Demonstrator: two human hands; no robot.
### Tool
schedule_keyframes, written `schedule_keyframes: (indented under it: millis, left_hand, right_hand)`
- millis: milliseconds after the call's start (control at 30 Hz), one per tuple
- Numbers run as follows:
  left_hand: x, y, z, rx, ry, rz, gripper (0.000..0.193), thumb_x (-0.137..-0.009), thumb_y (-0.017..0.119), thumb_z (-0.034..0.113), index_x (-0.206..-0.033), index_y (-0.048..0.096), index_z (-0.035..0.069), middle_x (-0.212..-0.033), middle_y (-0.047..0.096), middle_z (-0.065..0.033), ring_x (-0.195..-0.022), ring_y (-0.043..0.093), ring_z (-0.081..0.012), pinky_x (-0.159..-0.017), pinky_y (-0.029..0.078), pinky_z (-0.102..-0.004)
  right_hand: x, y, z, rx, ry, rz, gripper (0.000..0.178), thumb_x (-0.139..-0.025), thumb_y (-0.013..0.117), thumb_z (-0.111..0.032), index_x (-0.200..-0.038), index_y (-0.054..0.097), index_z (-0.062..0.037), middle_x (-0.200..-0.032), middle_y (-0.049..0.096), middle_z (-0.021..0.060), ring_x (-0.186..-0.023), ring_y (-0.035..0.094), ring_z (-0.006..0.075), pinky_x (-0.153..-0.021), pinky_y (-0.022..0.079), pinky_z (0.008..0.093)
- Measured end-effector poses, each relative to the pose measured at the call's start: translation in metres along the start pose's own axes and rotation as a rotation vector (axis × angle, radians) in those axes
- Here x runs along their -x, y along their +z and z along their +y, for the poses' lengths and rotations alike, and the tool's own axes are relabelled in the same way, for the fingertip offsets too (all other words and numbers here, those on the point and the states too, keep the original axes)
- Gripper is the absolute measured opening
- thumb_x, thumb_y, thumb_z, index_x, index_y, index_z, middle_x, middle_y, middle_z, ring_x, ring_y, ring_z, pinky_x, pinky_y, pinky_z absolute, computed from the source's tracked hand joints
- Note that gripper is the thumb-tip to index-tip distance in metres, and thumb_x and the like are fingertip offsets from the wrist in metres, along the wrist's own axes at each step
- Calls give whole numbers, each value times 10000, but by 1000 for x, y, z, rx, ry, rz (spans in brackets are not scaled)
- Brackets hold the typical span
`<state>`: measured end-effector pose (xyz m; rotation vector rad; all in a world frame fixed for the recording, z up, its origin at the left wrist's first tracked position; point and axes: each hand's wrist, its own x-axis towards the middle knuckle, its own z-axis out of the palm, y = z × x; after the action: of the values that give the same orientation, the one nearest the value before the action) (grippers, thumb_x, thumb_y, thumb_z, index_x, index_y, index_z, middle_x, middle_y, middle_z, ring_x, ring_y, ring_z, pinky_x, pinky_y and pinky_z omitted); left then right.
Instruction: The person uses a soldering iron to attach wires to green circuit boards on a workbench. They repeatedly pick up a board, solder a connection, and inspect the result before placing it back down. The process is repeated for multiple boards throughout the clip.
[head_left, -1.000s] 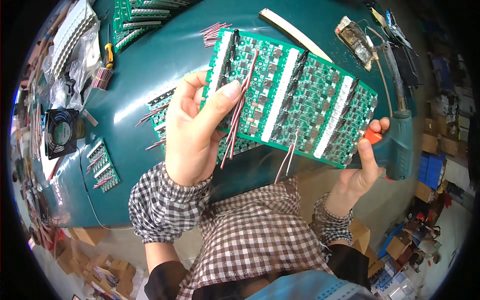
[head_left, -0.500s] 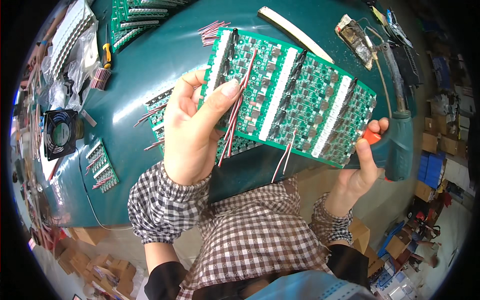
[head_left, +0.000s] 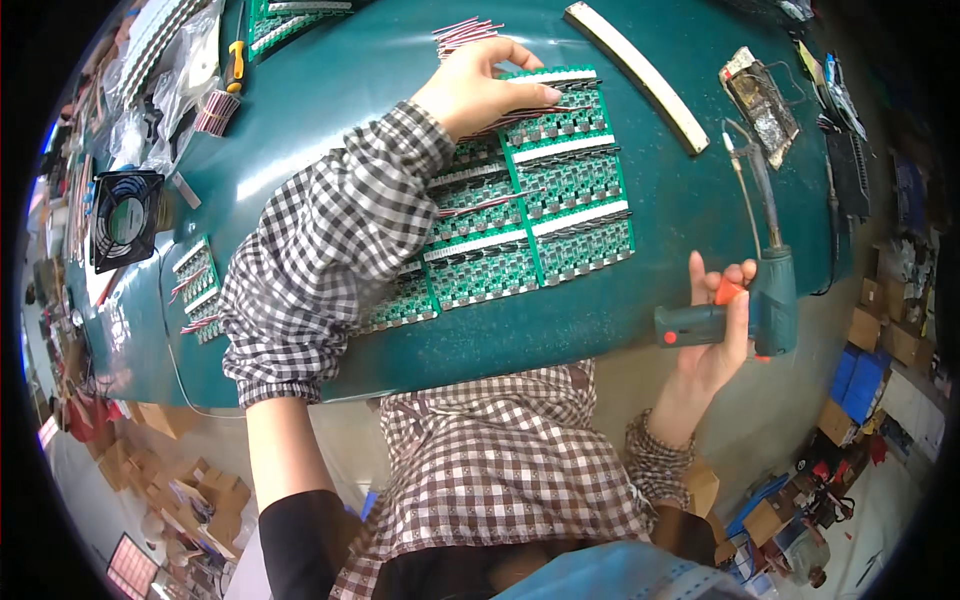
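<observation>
A green circuit board (head_left: 575,190) with white connector strips lies flat on the dark green table, beside other similar boards (head_left: 480,275). My left hand (head_left: 485,85) reaches across and grips the board's far edge, thumb on top. Thin red, black and white wires (head_left: 540,115) run from under the thumb across that end. Off to the right, my right hand (head_left: 715,325) is closed round a green soldering gun (head_left: 775,300), one finger by its orange trigger. The gun's metal tip points away from me, clear of the boards. My left sleeve hides part of the nearer boards.
Loose wires (head_left: 465,33) lie beyond my left hand. A curved pale strip (head_left: 640,75) and a stained metal block (head_left: 765,105) lie at the far right. At left are a fan (head_left: 127,220), a screwdriver (head_left: 236,65), a wire bundle (head_left: 215,112) and a small board (head_left: 195,290).
The board has gone from being held up in both hands to lying on the table. My left hand moved to its far end; my right hand let go of it, keeping the soldering gun.
</observation>
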<state>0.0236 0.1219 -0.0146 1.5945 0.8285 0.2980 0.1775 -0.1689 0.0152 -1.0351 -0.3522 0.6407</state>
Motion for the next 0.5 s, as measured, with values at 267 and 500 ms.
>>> schedule_keyframes:
  millis: [267,500]
  left_hand:
    - [5,25,-6,-715,425,431,315,-746,729,368,-928,707,111,-840,563,-78,-777,593,-250,-713,481,-360]
    - [6,27,-9,-705,516,472,237,-753,728,293,-899,695,109,-815,580,-70,-812,591,-261,-710,481,-358]
  right_hand:
    - [-3,0,22,-178,205,-212,344,-863,627,-150,-1146,471,-33,-973,562,53,-932,610,228,-1100,176,631]
    - [4,1,21,-203,220,-191,339,-869,635,-185,-1130,458,-58,-973,569,26,-952,607,216,-1122,124,615]
